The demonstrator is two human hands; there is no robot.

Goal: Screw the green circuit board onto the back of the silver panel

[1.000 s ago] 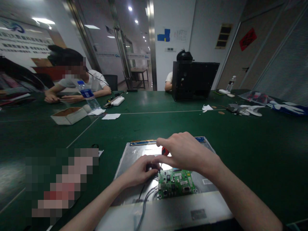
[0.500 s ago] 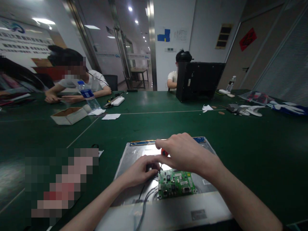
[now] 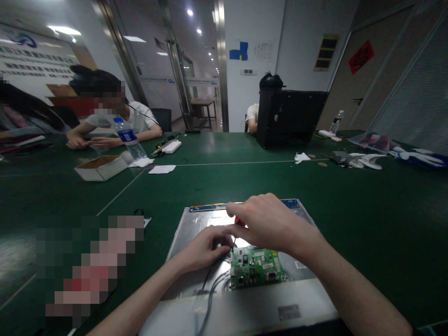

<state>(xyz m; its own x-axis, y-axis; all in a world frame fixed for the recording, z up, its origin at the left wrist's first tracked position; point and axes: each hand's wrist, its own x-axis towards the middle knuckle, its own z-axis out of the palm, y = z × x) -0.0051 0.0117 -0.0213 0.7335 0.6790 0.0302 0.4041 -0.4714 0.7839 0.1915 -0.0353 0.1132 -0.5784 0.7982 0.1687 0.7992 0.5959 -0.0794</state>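
- Now the right hand [image 3: 271,220] grasps a red-handled screwdriver [image 3: 239,221], its fingers curled around the handle and its thin shaft slanting downward.
- The shaft's tip is at the upper-left corner of a green circuit board [image 3: 258,267], beside the left hand's [image 3: 205,247] fingertips; whether those pinch anything, I cannot tell.
- The board lies on a silvery metal panel [image 3: 189,233], which rests on the green table [image 3: 367,224].
- Grey cables [image 3: 210,298] curve down the panel, left of the board.
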